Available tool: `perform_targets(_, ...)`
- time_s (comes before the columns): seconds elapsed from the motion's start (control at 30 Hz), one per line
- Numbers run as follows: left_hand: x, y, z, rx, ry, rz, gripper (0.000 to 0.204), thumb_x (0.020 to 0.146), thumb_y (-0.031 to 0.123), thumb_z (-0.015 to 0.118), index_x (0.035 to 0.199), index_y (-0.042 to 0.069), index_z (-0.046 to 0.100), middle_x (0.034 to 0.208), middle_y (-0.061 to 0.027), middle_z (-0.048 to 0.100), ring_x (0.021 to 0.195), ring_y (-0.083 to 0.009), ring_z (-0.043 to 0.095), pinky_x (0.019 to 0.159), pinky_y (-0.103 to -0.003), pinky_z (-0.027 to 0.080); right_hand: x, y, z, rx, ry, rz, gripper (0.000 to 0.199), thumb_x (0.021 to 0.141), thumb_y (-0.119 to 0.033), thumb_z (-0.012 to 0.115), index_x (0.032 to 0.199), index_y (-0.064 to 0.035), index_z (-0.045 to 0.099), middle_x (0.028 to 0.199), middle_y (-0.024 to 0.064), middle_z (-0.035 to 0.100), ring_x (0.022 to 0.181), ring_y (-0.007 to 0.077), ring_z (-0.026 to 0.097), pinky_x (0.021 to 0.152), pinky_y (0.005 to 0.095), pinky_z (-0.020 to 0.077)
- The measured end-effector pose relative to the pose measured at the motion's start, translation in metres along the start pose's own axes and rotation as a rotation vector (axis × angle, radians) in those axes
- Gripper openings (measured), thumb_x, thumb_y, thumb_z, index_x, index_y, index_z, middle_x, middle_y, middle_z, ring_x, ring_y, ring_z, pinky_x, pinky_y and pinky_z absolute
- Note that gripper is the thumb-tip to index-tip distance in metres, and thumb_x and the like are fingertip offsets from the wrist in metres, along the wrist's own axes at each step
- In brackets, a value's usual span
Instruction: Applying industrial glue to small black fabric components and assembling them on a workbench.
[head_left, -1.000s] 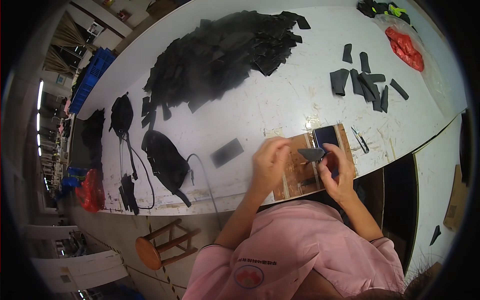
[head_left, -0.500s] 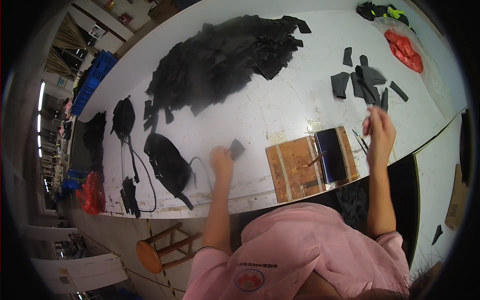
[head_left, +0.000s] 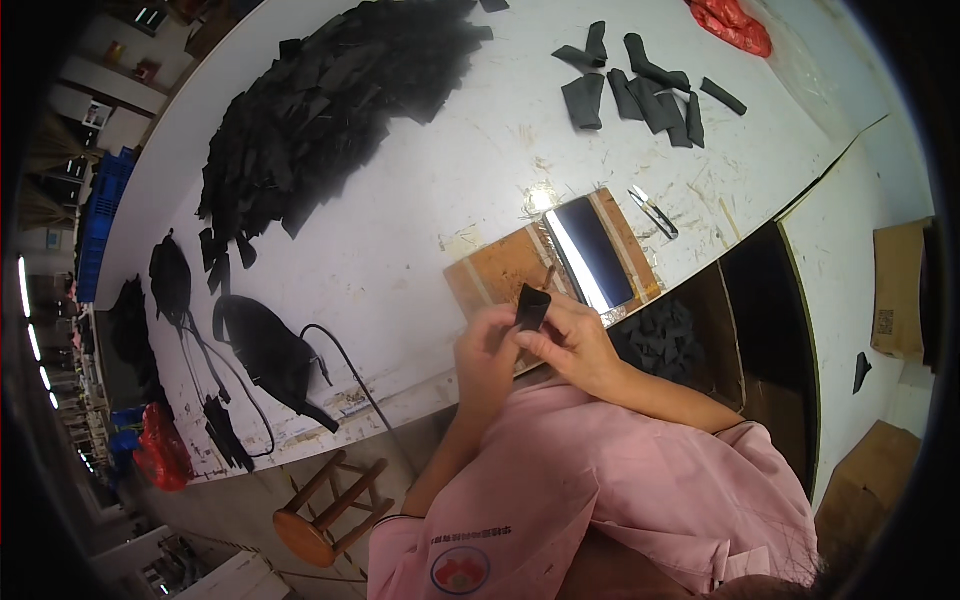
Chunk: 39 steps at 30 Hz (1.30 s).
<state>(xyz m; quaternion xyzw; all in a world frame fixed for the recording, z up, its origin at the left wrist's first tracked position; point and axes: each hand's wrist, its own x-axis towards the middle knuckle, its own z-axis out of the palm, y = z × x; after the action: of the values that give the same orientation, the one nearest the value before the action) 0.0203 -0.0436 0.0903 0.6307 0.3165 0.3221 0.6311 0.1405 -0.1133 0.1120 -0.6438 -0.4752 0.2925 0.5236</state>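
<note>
White worktable (head_left: 430, 190) — black pieces (head_left: 330, 110) heaped.

Matt black strip (head_left: 531, 306), leather-like; worn wooden board (head_left: 500, 276) carrying a glossy dark plate (head_left: 596, 250); scuffed white surface (head_left: 420, 200); pink cloth sleeve (head_left: 640, 470).
</note>
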Motion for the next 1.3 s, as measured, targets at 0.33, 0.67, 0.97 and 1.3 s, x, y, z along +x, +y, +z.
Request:
perform_targets(0.33, 0.001, 0.008, 0.001, -0.191, -0.061, -0.164, 0.026, 0.075, -0.005, 0.057, 0.099, 0.002, 0.05, 0.087, -0.0059, 0.056, 0.08, -0.0116, 0.054, 0.072, -0.024, 0.044, -0.008, 0.018, -0.007, 0.256, -0.025, 0.134, 0.015, 0.079, -0.014, 0.06, 0.081, 0.0012, 0.059, 0.073, 0.0056, 0.053, 0.065, 0.0123, 0.049, 0.056, 0.0247, 0.0396)
perform_targets(0.67, -0.017, 0.015, 0.003, 0.13, 0.145, -0.161, 0.018, 0.078, -0.002, 0.056, 0.095, 0.001, 0.052, 0.08, -0.0025, 0.054, 0.074, -0.0076, 0.052, 0.068, -0.02, 0.043, -0.005, 0.015, -0.008, -0.227, 0.181, -0.176, 0.014, 0.07, -0.005, 0.066, 0.074, 0.0012, 0.055, 0.067, 0.0118, 0.052, 0.056, 0.0266, 0.052, 0.05, 0.0317, 0.0409)
perform_targets(0.97, -0.023, 0.034, 0.005, -0.124, 0.046, -0.311, 0.009, 0.083, 0.007, 0.056, 0.089, 0.001, 0.053, 0.076, 0.0012, 0.052, 0.067, -0.0041, 0.047, 0.06, -0.018, 0.039, -0.007, 0.018, -0.007, -0.3, 0.176, -0.236, 0.02, 0.067, -0.006, 0.069, 0.066, 0.0001, 0.051, 0.061, 0.0103, 0.047, 0.051, 0.025, 0.048, 0.044, 0.0329, 0.0364)
perform_targets(1.3, -0.016, 0.037, 0.009, -0.046, 0.025, -0.407, 0.012, 0.081, 0.011, 0.06, 0.078, -0.001, 0.055, 0.068, -0.0009, 0.055, 0.061, -0.0045, 0.049, 0.055, -0.019, 0.04, -0.009, 0.02, -0.01, -0.479, 0.106, -0.361, 0.025, 0.048, 0.004, 0.062, 0.07, -0.0019, 0.052, 0.066, 0.0088, 0.045, 0.059, 0.0261, 0.05, 0.048, 0.0326, 0.0413)
